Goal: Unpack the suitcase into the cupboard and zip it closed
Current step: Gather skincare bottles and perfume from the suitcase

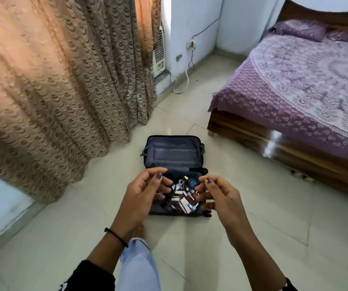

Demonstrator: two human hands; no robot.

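A small dark suitcase (174, 153) lies open on the tiled floor, its grey-lined lid flat and turned away from me. The near half holds several small items (184, 197): little boxes, tubes, a bottle and a white cable. My left hand (142, 191) hovers above the left side of that half, fingers loosely curled and holding nothing. My right hand (218, 195) hovers above the right side, fingers relaxed and also holding nothing. Both hands hide part of the contents. No cupboard is in view.
A patterned beige curtain (64, 80) hangs along the left. A wooden bed (294, 101) with a purple sheet stands on the right. A white cable (182, 82) lies on the floor by the far wall. My leg in light jeans (137, 267) is below the suitcase.
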